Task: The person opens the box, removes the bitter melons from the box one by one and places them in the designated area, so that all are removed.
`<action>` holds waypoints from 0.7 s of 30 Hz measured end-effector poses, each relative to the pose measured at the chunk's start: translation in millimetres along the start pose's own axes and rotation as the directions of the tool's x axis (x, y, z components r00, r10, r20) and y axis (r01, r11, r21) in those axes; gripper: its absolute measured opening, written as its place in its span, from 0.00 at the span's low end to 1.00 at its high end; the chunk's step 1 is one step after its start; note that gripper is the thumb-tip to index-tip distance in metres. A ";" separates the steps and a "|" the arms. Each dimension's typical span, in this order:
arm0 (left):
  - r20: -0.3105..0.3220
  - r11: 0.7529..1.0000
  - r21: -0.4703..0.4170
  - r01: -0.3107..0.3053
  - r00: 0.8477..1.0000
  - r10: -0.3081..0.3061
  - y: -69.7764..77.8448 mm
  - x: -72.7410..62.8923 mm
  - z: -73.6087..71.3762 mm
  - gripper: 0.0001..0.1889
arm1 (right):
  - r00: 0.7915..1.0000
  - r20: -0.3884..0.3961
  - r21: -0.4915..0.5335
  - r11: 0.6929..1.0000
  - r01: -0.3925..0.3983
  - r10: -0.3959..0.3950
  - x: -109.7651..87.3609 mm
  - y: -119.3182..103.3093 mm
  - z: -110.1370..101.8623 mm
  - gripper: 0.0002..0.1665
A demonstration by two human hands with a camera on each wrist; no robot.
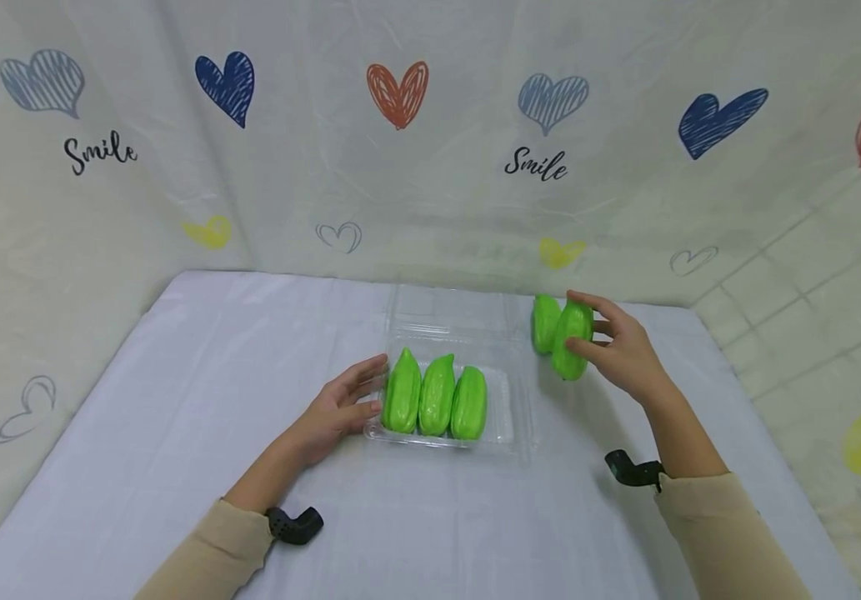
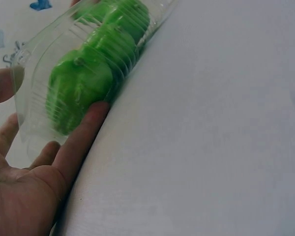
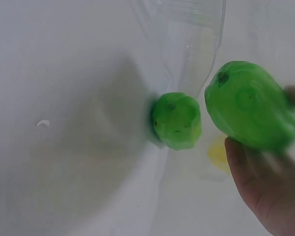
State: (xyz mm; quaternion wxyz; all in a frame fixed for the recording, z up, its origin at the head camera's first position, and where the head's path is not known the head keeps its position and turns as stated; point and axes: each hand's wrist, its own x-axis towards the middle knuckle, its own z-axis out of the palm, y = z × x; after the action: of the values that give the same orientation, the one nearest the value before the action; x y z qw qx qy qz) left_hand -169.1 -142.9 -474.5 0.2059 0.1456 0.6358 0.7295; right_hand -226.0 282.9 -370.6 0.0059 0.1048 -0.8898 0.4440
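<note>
My right hand point(image 1: 621, 346) holds a glossy green elongated fruit point(image 1: 571, 337) between thumb and fingers, raised off the cloth. Another green fruit point(image 1: 545, 323) lies just beyond it; in the right wrist view this second fruit point(image 3: 177, 120) shows its blunt end. Beside the clear plastic clamshell box point(image 1: 503, 417), my left hand point(image 1: 336, 412) rests with extended fingers touching its left wall. Inside the box, three fruits stand side by side: a left one point(image 1: 402, 393), a middle one point(image 1: 437, 396) and a right one point(image 1: 469, 404). Bare tray shows to their right.
The box's clear lid point(image 1: 453, 312) lies folded back toward the wall. A white cloth point(image 1: 250, 358) covers the table, and a printed sheet with hearts point(image 1: 430, 183) hangs behind it. Each wrist wears a black device, one left point(image 1: 297, 526) and one right point(image 1: 631, 468).
</note>
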 end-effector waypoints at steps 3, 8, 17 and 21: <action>-0.002 1.000 -0.006 0.003 1.000 -0.003 0.7 -0.5 0.3 0.38 | 1.000 0.002 0.000 1.000 -0.013 0.013 0.7 2.3 -1.0 0.38; -0.003 1.000 -0.011 -0.002 1.000 0.002 2.4 -1.1 0.5 0.38 | 1.000 -0.005 -0.009 1.000 -0.012 0.012 3.2 5.2 -3.5 0.38; -0.004 1.000 -0.010 -0.001 1.000 0.001 0.9 -0.2 0.0 0.38 | 0.999 -0.004 -0.030 0.999 -0.039 0.039 9.3 11.7 -8.6 0.38; -0.006 1.000 -0.005 -0.003 1.000 0.003 -0.1 0.5 -0.3 0.38 | 0.999 -0.005 -0.042 0.998 -0.049 0.049 12.4 13.5 -11.0 0.38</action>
State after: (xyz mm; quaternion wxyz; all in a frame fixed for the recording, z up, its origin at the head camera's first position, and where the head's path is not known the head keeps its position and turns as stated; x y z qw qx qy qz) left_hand -169.7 -142.9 -474.6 0.2032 0.1438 0.6345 0.7318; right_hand -241.6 297.3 -373.4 -0.0009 0.0819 -0.9014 0.4253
